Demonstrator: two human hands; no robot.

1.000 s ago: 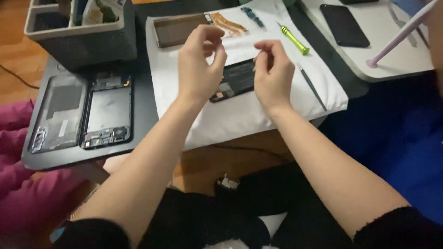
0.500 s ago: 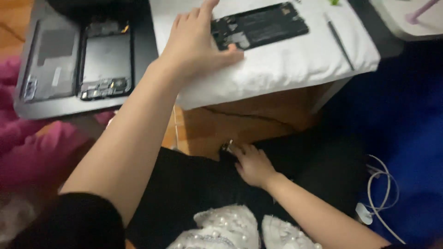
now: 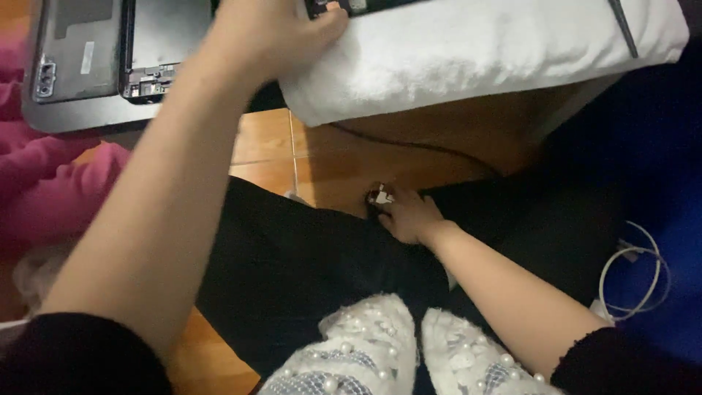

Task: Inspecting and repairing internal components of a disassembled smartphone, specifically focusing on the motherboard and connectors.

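My left hand (image 3: 274, 33) lies palm down on the front edge of a white towel (image 3: 475, 51), fingers spread, thumb tip touching the lower edge of an opened dark phone (image 3: 351, 6) that is cut off by the top of the frame. My right hand (image 3: 409, 216) is down low over my black trousers (image 3: 307, 271). Its fingertips touch a small white and dark part (image 3: 381, 195) lying where the trousers meet the wooden floor (image 3: 344, 157). The fingers hide whether the part is pinched.
A grey phone back cover (image 3: 77, 47) and a phone frame (image 3: 157, 47) lie on a dark tray (image 3: 88, 117) at upper left. A thin metal tool (image 3: 623, 25) rests on the towel's right end. Pink cloth (image 3: 51, 190), a white cable (image 3: 632, 281) and a beaded white garment (image 3: 380, 347) surround my legs.
My view has dropped further toward my lap. The right hand left the phone on the towel and came down to the small part by the floor; the left hand stayed on the towel.
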